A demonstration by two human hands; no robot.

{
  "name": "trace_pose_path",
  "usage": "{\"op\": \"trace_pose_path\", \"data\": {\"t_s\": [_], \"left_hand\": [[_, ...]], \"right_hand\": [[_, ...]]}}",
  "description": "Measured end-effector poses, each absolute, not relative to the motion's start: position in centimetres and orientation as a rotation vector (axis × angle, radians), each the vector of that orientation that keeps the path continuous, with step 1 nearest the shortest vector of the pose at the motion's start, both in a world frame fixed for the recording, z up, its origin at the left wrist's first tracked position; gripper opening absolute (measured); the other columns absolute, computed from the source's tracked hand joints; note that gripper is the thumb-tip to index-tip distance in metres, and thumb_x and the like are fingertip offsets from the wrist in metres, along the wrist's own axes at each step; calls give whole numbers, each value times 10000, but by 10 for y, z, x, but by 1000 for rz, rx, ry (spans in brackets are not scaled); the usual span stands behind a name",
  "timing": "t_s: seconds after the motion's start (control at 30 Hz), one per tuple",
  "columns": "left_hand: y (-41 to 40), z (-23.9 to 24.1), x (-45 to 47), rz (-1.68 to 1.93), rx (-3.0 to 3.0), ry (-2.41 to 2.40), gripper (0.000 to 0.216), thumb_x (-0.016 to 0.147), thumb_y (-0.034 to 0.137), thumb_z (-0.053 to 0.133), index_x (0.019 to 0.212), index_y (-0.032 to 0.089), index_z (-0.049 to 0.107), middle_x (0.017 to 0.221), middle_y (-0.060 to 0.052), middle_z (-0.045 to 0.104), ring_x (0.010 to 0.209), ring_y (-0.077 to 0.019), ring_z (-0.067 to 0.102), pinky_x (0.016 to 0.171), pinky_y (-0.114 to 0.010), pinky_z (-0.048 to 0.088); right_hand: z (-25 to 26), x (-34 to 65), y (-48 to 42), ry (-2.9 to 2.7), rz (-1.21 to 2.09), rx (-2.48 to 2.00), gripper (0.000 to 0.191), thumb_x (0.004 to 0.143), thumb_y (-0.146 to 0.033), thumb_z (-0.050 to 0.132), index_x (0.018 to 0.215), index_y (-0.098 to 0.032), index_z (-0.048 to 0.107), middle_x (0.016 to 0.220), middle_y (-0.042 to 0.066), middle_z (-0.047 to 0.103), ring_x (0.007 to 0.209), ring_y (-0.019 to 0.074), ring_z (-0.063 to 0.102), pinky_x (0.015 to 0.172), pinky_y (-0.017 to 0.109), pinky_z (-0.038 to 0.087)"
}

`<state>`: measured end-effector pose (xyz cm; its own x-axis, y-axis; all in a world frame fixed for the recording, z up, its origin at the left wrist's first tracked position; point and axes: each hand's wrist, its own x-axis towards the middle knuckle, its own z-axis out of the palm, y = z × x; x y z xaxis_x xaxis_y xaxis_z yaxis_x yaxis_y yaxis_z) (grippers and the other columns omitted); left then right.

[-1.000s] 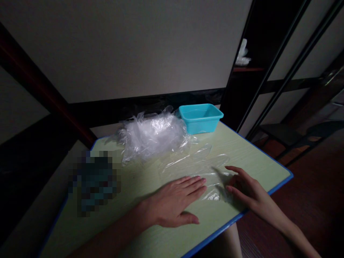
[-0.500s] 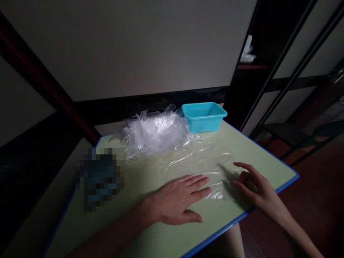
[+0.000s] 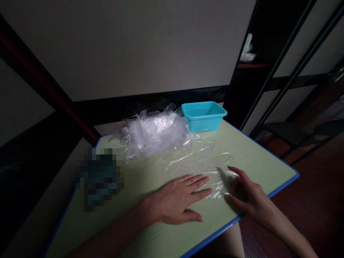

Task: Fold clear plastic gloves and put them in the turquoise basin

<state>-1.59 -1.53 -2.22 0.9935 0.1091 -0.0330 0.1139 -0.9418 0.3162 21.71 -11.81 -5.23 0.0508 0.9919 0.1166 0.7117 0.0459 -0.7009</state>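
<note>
In the head view, a pale green table with a blue edge (image 3: 263,163) carries the things. A flat, see-through plastic glove (image 3: 199,165) lies on it, partway between the far edge and the near edge, with its finger shapes pointing toward the right edge.

The left hand (image 3: 178,200) is wide open, palm down, thumb out to the side. Its fingertips lie on the glove, and it grips nothing. The right hand (image 3: 248,193) is half open over the near edge, close to the right corner. Its pointing finger and thumb are bent, with a gap between them. They are next to the glove; I cannot tell if they touch it.

A big crumpled heap of shiny clear plastic (image 3: 161,134) sits by the far edge. Just beside it, near the far right corner, is a light blue open plastic box (image 3: 204,123). By the left edge is a dark green thing (image 3: 102,179), covered in blurry squares, so any writing there cannot be read.
</note>
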Motion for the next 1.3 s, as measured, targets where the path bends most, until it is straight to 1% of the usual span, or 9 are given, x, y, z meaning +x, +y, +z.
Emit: {"op": "trace_pose_path", "data": {"t_s": [0.33,0.53,0.63,0.7,0.77,0.83,0.93,1.1,1.3], "left_hand": [[-15,-21,-16,-29,2824,157,632,872,533,373,1385,191,234,1477,-69,104,1352,-222,57,1095,-379,103],[-15,-23,-16,-43,2821,168,652,863,560,364,1390,206,215,1481,-60,81,1354,-205,35,1094,-365,84],[-15,-22,-16,-54,2824,172,643,870,551,357,1391,205,208,1481,-60,77,1354,-204,33,1093,-367,88],[-16,-21,-16,-57,2825,166,647,870,553,355,1391,199,210,1481,-65,82,1354,-209,35,1093,-366,89],[-16,-21,-16,-61,2827,160,651,868,556,355,1391,195,212,1480,-69,83,1353,-216,38,1094,-367,88],[-15,-21,-16,-63,2828,160,650,869,556,353,1392,196,209,1481,-68,77,1353,-222,42,1095,-373,91],[-15,-22,-16,-58,2822,164,654,866,558,359,1392,201,205,1481,-67,78,1353,-226,45,1095,-384,99],[-14,-23,-16,-31,2806,156,653,863,558,367,1390,202,218,1480,-64,91,1354,-214,43,1098,-371,93],[-13,-25,-17,-17,2791,144,668,856,574,363,1392,202,218,1480,-63,84,1354,-222,41,1098,-375,81]], "right_hand": [[-40,229,-127,-1565,806,-1656,530,817,-280,471,1286,-189,242,619,-51,439,519,129,449,461,242,381],[-47,250,-142,-1612,574,-1758,478,832,-345,481,1258,-196,323,610,-33,483,541,156,510,518,289,448],[-53,246,-154,-1636,204,-1803,368,846,-359,461,1189,-228,425,778,46,580,695,208,585,621,349,486],[-57,237,-161,-1757,-16,-1806,379,855,-363,445,1218,-255,430,1039,103,584,922,264,577,758,415,474],[-60,229,-166,-1995,-156,-1792,533,844,-402,457,1339,-260,316,1280,120,477,1125,314,475,911,504,378],[-64,224,-166,-2206,-238,-1790,711,823,-461,467,1415,-219,156,1395,126,355,1226,337,372,984,556,271],[-69,224,-164,-2344,-333,-1808,820,810,-522,444,1429,-144,61,1433,141,273,1272,328,307,1007,550,233],[-72,229,-162,-2400,-531,-1786,860,801,-569,418,1412,-49,108,1431,169,263,1294,295,273,1026,491,220],[-70,228,-162,-2403,-622,-1793,822,820,-571,392,1405,-47,149,1435,155,257,1302,256,264,1041,440,203]]}}
